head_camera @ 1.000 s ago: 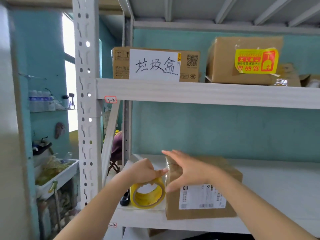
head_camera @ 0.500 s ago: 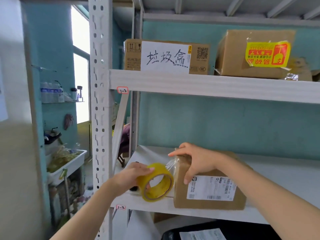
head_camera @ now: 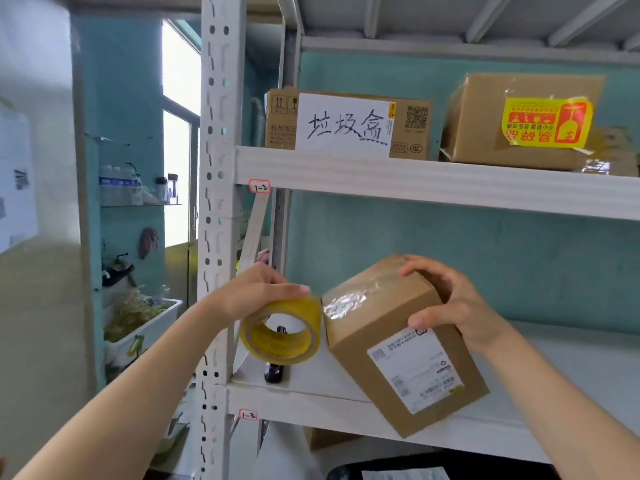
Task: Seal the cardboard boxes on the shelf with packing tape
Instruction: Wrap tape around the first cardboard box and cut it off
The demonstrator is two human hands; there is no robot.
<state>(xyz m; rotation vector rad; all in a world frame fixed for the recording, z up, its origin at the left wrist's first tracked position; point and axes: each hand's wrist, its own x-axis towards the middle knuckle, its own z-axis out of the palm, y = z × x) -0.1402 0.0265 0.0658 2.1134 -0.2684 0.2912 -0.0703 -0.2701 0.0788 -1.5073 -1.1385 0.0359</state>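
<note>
Far left: white wall with a paper sheet point(head_camera: 15, 174) taped on; teal wall next to it, small glass shelf point(head_camera: 138, 202) with bottles; bright window point(head_camera: 180, 133) behind; white tub point(head_camera: 145, 327) below with dried plant stuff in it. White perforated upright point(head_camera: 214, 202) of the metal rack runs full height; tags "1-2" and "1-3" on the beam ends.

Left hand point(head_camera: 252, 296) closed around the yellow tape roll point(head_camera: 282, 329), fingers over the top, thumb through the core; roll held in the air above the left end of the middle shelf point(head_camera: 571, 358), just beside the box's left edge; clear tape strip point(head_camera: 346, 303) runs from roll onto the box top. Small dark object on the shelf behind the roll, can't tell what.

Small cardboard box point(head_camera: 398, 344) tilted, lower corner over the shelf's near edge; white shipping label facing the camera; right hand point(head_camera: 446, 306) gripping its top right, fingers over the far edge, thumb on the near face.

Upper shelf point(head_camera: 415, 181): box with handwritten white sign point(head_camera: 346, 123), then right of it a box with yellow sticker point(head_camera: 519, 123). Teal back wall; shelf surface white, bare toward the right.
</note>
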